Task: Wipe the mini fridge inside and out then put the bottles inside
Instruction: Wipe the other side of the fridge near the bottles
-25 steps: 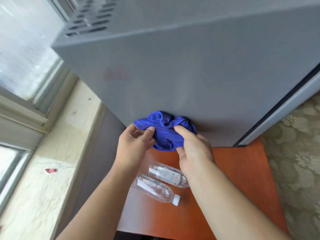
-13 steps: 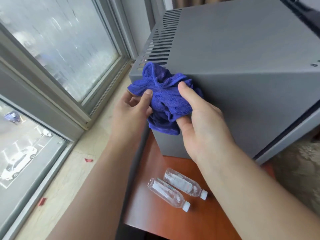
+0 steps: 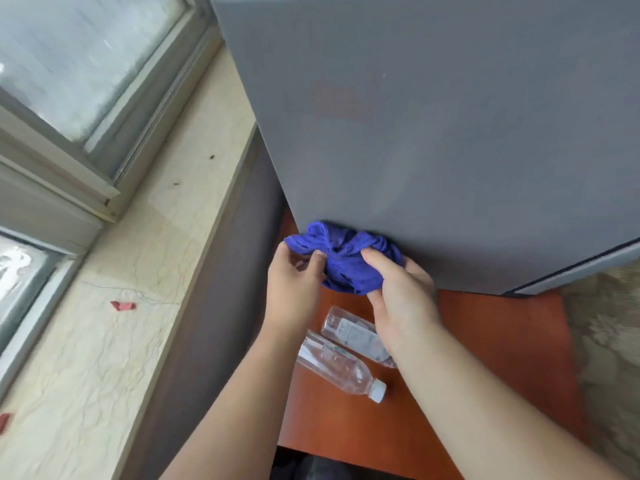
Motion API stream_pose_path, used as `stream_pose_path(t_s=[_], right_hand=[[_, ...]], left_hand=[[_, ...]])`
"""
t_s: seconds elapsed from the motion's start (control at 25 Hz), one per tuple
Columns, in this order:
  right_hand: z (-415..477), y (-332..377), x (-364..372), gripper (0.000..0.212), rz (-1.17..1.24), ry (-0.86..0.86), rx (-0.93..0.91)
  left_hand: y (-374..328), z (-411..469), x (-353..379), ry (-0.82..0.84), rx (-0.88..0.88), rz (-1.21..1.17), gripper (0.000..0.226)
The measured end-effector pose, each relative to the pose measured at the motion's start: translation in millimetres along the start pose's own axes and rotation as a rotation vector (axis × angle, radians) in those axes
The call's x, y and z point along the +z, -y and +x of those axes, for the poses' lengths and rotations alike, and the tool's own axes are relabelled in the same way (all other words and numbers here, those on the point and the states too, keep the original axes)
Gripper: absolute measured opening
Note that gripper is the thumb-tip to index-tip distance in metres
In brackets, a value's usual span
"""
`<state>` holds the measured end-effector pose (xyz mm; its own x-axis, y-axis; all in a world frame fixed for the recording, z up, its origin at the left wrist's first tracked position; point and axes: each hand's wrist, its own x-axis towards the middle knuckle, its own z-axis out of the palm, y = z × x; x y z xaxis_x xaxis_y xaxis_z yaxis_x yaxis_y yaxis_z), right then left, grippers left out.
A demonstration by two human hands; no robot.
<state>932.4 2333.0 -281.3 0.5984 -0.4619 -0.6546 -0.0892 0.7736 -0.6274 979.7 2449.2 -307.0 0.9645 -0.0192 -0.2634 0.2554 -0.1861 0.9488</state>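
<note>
Head cam had the person looking down the grey side panel of the mini fridge [image 3: 433,133], with a bunched blue cloth [image 3: 346,261] pressed against the panel's bottom edge, right where it met the orange counter [image 3: 502,341]. Both hands were on the cloth: the left hand [image 3: 294,289] pinched its left edge between thumb and fingers, and the right hand [image 3: 398,299] gripped the main wad, thumb in front and fingers tucked behind against the panel. Looked like the outside wipe was the step in hand. To do it well, they'd probably want to flatten the cloth out a bit so more of it touched the metal, run it right along that bottom edge, and watch their forearms, since both bottles lay just under them and could roll. The nearer bottle [image 3: 336,367] was clear with a white cap on. The farther bottle [image 3: 353,332] lay just beside it, its cap end hidden behind the right arm. Couldn't tell how full either one was. The door seam at the lower right looked closed, so nothing showed of the inside, and the bottles weren't in there yet.
</note>
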Motion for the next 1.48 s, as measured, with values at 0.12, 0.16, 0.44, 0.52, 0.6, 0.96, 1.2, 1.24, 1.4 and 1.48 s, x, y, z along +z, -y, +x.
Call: stream_pose_path(t_s=[0.12, 0.16, 0.44, 0.52, 0.6, 0.96, 1.2, 1.24, 1.4, 1.48], right_hand=[[33.1, -26.9, -13.5, 0.029, -0.031, -0.069, 0.058], [41.3, -32.9, -16.4, 0.029, -0.045, -0.103, 0.082], [66.5, -56.2, -25.4, 0.031, -0.103, -0.205, 0.125], [64.0, -51.4, -27.8, 0.034, -0.094, -0.205, 0.128], [57.9, -42.1, -31.1, 0.034, -0.068, -0.204, 0.137], [-5.8, 70.3, -51.2, 0.029, -0.034, -0.089, 0.023], [-83.9, 148.8, -28.1, 0.025, 0.052, 0.111, -0.051], [-97.7, 160.4, -23.2, 0.023, 0.071, 0.163, -0.069], [-137.7, 193.8, -5.0, 0.015, 0.129, 0.356, -0.137], [-143.8, 198.9, -3.6, 0.016, 0.158, 0.402, -0.143]], left_hand=[[40.4, 23.7, 0.4, 0.056, -0.113, 0.083, 0.015], [50.8, 31.5, -0.6, 0.071, -0.145, 0.156, 0.018], [94.4, 57.0, 3.2, 0.121, -0.308, 0.283, 0.034], [82.9, 50.9, 7.7, 0.12, -0.338, 0.212, 0.034], [62.6, 37.6, 12.6, 0.123, -0.369, 0.098, 0.016], [-27.7, -31.7, 63.8, 0.072, -0.253, -0.134, 0.008], [-126.5, -75.0, 64.7, -0.035, 0.02, -0.215, 0.013], [-143.9, -80.4, 61.6, -0.053, 0.084, -0.218, 0.01], [-199.5, -90.9, 47.8, -0.072, 0.292, -0.262, 0.006], [-208.5, -91.8, 47.4, -0.083, 0.313, -0.273, 0.008]])
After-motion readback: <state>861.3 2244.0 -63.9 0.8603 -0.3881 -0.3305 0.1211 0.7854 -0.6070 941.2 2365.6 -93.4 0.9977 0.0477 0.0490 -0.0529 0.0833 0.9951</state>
